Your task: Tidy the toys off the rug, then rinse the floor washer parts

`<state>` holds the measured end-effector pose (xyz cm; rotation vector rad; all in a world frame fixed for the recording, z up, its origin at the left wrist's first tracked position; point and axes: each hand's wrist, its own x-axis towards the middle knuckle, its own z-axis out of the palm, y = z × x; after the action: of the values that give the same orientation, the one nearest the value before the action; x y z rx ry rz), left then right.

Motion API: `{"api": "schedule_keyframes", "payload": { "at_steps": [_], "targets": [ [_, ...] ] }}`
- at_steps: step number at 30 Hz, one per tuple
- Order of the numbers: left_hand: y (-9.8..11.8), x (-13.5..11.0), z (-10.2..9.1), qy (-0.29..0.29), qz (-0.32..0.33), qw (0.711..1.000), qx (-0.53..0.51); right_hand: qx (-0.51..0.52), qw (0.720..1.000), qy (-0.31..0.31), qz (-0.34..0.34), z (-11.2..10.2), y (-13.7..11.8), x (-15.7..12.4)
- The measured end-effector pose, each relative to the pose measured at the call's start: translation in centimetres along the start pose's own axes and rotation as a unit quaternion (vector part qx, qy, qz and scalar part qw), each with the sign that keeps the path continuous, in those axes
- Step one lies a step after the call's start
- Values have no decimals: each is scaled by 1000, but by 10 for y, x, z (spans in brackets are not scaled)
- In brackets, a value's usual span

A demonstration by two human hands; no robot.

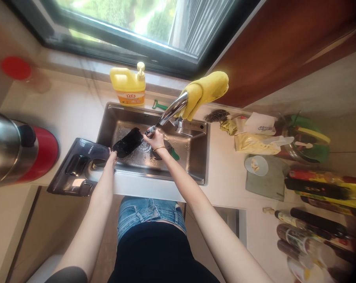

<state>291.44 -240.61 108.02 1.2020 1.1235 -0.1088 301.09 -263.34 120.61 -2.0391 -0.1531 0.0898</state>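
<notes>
My left hand [112,156] grips the near end of a black, wet, elongated piece [127,142] and holds it tilted over the steel sink [195,165]. My right hand [156,139] is closed round the spray head of the pull-out tap [171,111], pointing it at the black piece. A bracelet sits on my right wrist. Water glistens on the sink floor around the drain [144,147]. A green-handled item [174,154] lies in the basin behind my right forearm.
A yellow glove [207,91] hangs over the tap. A yellow detergent jug [128,85] stands behind the sink. A dark grey appliance part [77,167] lies left of the basin. A steel and red vessel [19,151] is at far left. Bottles and packets crowd the right counter.
</notes>
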Motion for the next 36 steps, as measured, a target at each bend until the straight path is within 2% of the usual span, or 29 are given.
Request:
{"api": "schedule_keyframes", "payload": {
  "at_steps": [7, 16, 27, 32, 36],
  "targets": [
    [1, -2, 3, 49, 25, 998, 25, 6, 1000, 14, 8, 8, 6, 3],
    [-7, -7, -2, 62, 25, 997, 32, 49, 998, 31, 1, 25, -3, -1],
    [-5, -5, -4, 58, 12, 998, 6, 67, 998, 0, 9, 23, -3, -6],
    [-7, -3, -5, 61, 9, 998, -30, 95, 995, -21, 12, 27, -10, -7],
    [-10, 0, -5, 63, 7, 996, -65, 100, 994, -37, 9, 22, -7, -8]
  ]
}}
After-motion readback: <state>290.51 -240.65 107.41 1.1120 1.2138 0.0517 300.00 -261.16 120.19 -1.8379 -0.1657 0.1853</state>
